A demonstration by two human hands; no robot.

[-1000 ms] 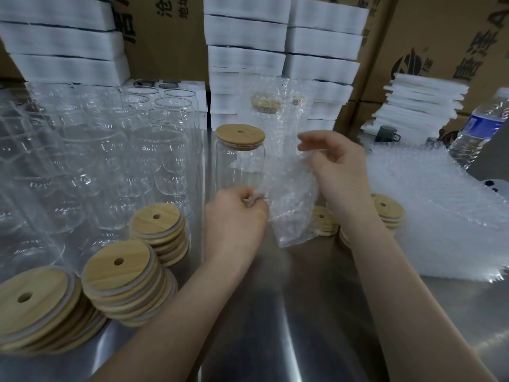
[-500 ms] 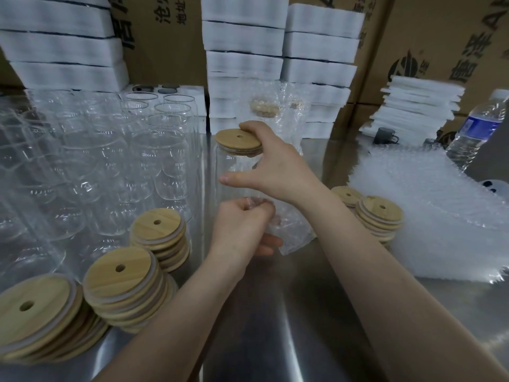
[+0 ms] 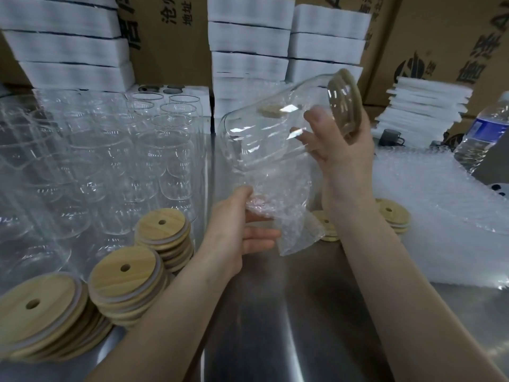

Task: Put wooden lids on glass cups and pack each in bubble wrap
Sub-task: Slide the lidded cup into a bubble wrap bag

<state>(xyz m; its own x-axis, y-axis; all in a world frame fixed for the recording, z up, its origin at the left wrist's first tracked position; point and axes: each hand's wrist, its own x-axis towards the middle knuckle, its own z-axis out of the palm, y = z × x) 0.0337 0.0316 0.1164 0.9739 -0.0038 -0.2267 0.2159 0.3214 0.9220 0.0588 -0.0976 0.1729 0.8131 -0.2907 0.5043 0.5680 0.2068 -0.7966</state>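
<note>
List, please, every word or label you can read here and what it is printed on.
"沧" and "地址", cut off by the frame: middle cardboard box.
"唐泽" and "A", likely, partly cropped: right cardboard box, beside a round logo.
Blue label on the water bottle: too blurred to read.
Other characters are cropped.

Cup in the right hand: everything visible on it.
The cup is clear, empty, can-shaped glass with a wooden lid on its mouth. It is tilted nearly sideways in the air, lid end up-right. The right hand grips near the lid. Its base meets the bubble bag held by the left hand; whether it is inside is unclear.
</note>
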